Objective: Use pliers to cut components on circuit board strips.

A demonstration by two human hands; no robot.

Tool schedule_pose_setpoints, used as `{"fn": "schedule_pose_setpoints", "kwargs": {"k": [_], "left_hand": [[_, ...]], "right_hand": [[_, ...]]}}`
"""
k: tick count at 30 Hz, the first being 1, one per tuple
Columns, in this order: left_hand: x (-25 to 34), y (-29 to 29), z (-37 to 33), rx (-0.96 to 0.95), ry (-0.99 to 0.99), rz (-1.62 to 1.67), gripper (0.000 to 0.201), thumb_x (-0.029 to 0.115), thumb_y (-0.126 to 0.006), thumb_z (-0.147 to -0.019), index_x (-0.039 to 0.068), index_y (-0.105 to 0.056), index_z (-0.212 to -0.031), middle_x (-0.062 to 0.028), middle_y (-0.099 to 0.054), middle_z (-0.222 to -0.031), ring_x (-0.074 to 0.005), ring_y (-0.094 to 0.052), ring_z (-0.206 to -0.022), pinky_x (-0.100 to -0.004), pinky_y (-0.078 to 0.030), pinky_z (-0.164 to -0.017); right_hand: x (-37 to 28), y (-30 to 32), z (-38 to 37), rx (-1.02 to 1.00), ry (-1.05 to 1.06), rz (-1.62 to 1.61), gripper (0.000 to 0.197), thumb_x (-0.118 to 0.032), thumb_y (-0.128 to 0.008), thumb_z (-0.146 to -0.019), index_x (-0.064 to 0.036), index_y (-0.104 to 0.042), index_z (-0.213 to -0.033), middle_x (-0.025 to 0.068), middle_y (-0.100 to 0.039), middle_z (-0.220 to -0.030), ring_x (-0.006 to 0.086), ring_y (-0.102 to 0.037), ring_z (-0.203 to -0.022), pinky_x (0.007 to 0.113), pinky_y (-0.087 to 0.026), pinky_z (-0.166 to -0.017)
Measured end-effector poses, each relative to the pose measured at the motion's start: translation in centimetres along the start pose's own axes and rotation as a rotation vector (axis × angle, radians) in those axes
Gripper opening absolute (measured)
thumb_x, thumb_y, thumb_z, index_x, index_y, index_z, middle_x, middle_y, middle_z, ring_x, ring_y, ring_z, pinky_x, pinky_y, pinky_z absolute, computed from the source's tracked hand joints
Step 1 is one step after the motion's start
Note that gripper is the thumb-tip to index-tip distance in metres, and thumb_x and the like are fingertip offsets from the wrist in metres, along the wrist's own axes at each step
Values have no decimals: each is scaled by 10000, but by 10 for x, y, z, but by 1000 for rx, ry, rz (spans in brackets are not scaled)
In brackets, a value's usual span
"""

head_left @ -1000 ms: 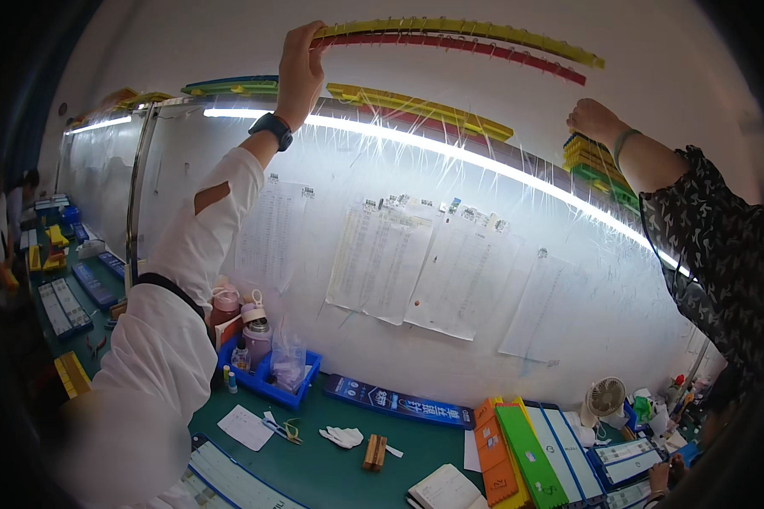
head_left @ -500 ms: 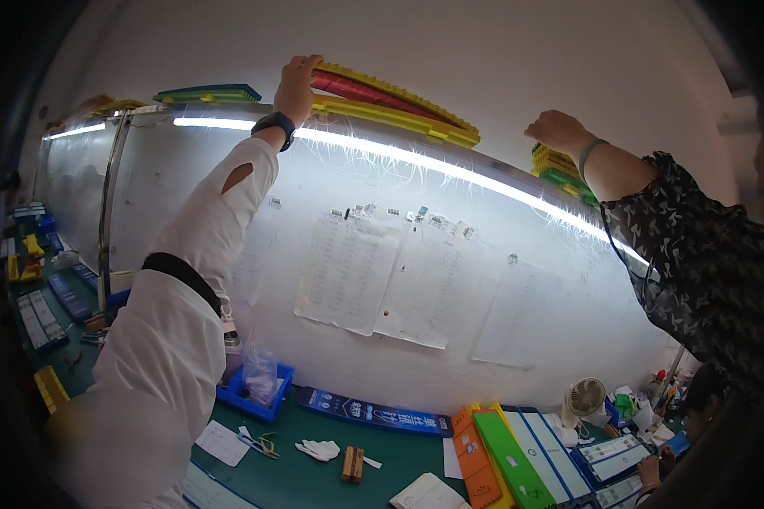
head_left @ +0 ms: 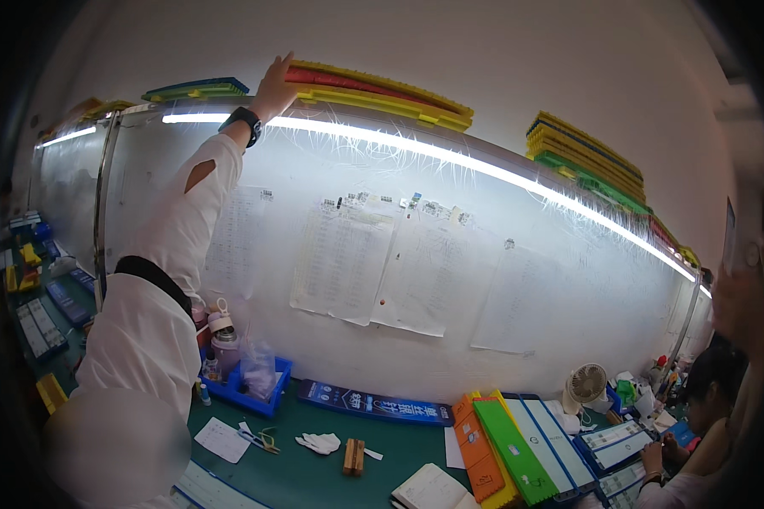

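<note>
My left hand (head_left: pixel 273 89), in a white sleeve with a dark watch, reaches up to the top of the partition. Its fingers are stretched upward beside the left end of a stack of yellow and red long plastic trays (head_left: pixel 378 92), and nothing shows in its grip. Whether the fingertips still touch the stack is hard to tell. The trays lie one on another above the lit tube lamp (head_left: pixel 399 142). My right hand is outside the picture. At the right rim there is a blurred bare arm (head_left: pixel 738 314) that appears to belong to another person.
More trays lie along the ledge: a blue and green pair (head_left: pixel 197 88) and a taller yellow and green stack (head_left: pixel 586 161). Below, the green bench (head_left: pixel 306 475) holds a blue bin (head_left: pixel 267 403), pliers (head_left: pixel 267 441), a wooden block (head_left: pixel 354 457), and a fan (head_left: pixel 586 383). A person (head_left: pixel 713 382) sits far right.
The raised end of the upper yellow and red trays has come down flat. My left hand has shifted left off them. The other person's patterned-sleeved arm has withdrawn from the right-hand stack.
</note>
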State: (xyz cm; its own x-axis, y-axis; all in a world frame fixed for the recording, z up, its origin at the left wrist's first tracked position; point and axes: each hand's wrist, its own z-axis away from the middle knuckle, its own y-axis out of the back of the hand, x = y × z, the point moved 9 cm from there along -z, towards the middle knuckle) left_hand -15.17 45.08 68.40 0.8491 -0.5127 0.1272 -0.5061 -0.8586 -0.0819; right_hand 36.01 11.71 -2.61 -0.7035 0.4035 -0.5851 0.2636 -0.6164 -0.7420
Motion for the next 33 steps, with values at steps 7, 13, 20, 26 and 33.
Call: {"fn": "schedule_pose_setpoints", "kwargs": {"k": [7, 13, 20, 26, 33], "left_hand": [[-20, 24, 20, -347, 115, 516, 699, 263, -467, -859, 212, -187, -1497, -162, -88, -1555, -298, -62, -1444, -467, -79, -1156], [-24, 50, 31, -589, 307, 956, 699, 560, -315, -870, 227, -251, -1481, -121, -57, -1566, -270, -8, -1450, -502, 20, -1142], [9, 159, 59, 28, 363, 760, 685, 614, -365, -890, 127, -432, -1367, -114, -338, -1476, -237, -211, -1416, -400, -151, -1148], [257, 195, 288, -940, 84, 1387, 607, 538, -276, -952, 125, -423, -1372, -158, -456, -1386, -271, -415, -1311, -424, -255, -1121], [302, 234, 457, -1503, 319, 1264, 609, 514, -356, -925, 117, -383, -1387, -165, -452, -1383, -285, -397, -1318, -445, -238, -1119]], "right_hand": [[37, 42, -20, 18, 48, -39, 405, -315, -332, -991, -59, -568, -784, 105, -628, -716, 228, -621, -658, 302, -496, -547], [34, 41, -16, -14, 41, -37, 431, -342, -319, -997, -57, -568, -789, 102, -631, -726, 231, -616, -668, 327, -497, -573], [45, 30, -3, 48, 9, -31, 438, -322, -324, -998, -28, -557, -771, 116, -611, -699, 244, -596, -662, 342, -509, -622], [13, 44, -6, 99, 100, 5, 406, -284, -340, -985, -23, -562, -769, 112, -613, -699, 234, -602, -667, 341, -518, -648], [37, 26, -9, -28, 56, -76, 266, -243, -380, -973, -41, -506, -854, 104, -597, -790, 235, -604, -747, 355, -526, -689]]}}
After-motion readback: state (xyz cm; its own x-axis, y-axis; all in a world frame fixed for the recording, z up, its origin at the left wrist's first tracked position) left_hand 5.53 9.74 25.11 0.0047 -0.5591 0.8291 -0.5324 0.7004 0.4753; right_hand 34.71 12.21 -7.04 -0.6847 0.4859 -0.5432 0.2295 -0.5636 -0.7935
